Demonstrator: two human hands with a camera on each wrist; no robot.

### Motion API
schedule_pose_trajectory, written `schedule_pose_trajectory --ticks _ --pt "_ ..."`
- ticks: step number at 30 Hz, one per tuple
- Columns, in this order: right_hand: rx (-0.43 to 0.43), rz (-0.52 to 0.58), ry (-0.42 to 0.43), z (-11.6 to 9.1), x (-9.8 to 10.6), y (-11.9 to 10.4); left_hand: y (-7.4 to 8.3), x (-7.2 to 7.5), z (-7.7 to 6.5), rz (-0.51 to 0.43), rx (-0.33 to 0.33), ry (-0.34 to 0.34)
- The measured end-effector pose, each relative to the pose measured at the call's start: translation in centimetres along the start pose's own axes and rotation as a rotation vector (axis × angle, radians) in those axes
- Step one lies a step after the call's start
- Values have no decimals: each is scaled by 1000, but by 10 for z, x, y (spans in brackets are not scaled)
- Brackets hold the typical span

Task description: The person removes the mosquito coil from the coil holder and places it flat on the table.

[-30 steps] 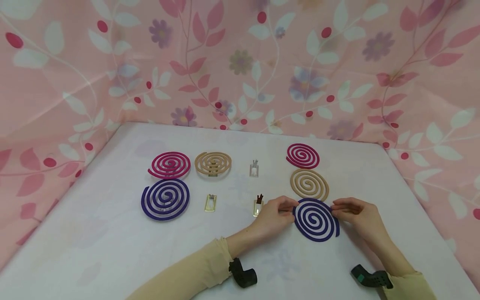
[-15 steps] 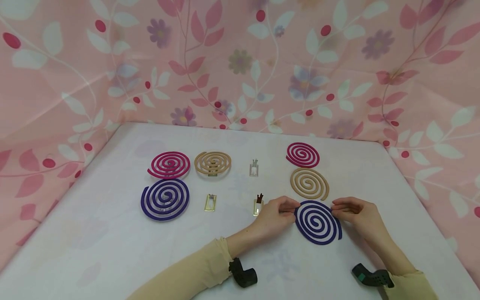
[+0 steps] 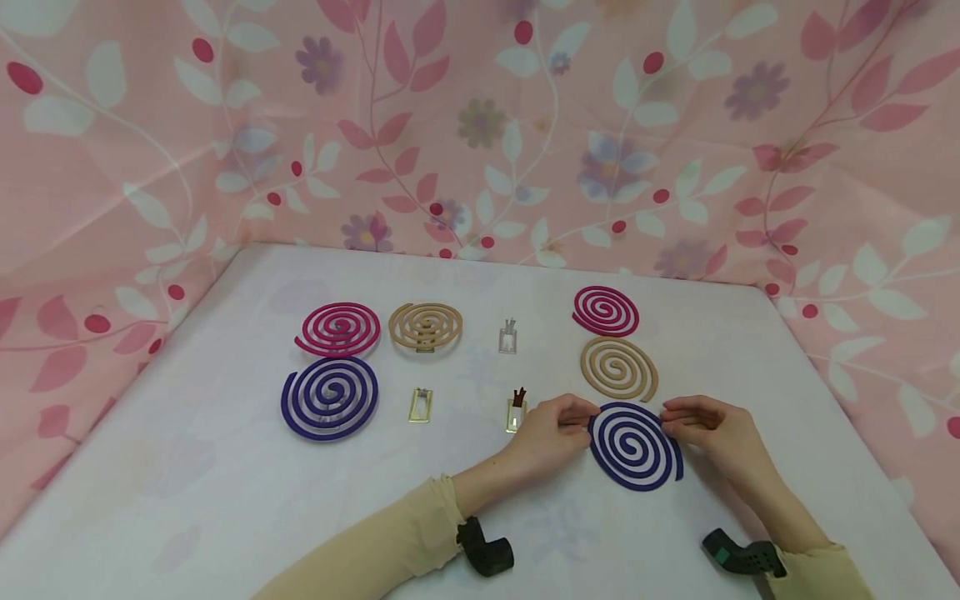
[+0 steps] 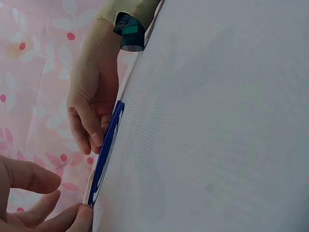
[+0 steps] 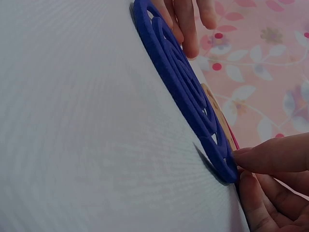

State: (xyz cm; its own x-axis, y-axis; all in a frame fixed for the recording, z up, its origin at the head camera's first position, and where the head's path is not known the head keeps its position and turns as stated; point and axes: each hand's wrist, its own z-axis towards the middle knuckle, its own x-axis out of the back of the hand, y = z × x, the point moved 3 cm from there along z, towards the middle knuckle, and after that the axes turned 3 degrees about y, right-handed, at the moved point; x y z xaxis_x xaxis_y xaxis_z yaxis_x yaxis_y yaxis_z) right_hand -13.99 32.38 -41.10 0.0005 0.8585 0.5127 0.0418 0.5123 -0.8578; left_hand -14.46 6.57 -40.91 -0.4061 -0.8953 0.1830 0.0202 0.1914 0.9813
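Observation:
A dark blue mosquito coil (image 3: 633, 446) lies flat, close over the white table at the right. My left hand (image 3: 551, 433) holds its left edge between thumb and fingertips. On the opposite edge, the fingertips of my right hand (image 3: 712, 429) pinch the rim near the coil's outer end. The right wrist view shows the blue coil (image 5: 178, 82) edge-on, with a thin shadow under the end by the right hand (image 5: 270, 174). Just beyond it lie a tan coil (image 3: 618, 368) and a magenta coil (image 3: 606, 311), forming a column.
At the left are a magenta coil (image 3: 341, 329), a tan coil (image 3: 426, 326) and another blue coil (image 3: 330, 398), set over small metal stands. Loose metal stands (image 3: 422, 406) lie mid-table, including a silver one (image 3: 508, 337) and one with a brown prong (image 3: 517, 410) beside the left hand.
Both hands have drawn the blue coil slightly toward the front and right, so its far edge has come away from the tan coil. The other coils and stands have stayed put.

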Motion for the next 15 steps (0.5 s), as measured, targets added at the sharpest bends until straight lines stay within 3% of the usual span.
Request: schedule_pose_trajectory --ticks 9,12,15 --pt "-12 -52 33 -1 2 -9 3 6 -1 -3 -9 -15" --pt "28 -58 108 -3 7 -29 14 22 -3 -7 -57 -31" --pt "93 -17 140 -4 9 -55 27 50 -10 0 -119 -18"
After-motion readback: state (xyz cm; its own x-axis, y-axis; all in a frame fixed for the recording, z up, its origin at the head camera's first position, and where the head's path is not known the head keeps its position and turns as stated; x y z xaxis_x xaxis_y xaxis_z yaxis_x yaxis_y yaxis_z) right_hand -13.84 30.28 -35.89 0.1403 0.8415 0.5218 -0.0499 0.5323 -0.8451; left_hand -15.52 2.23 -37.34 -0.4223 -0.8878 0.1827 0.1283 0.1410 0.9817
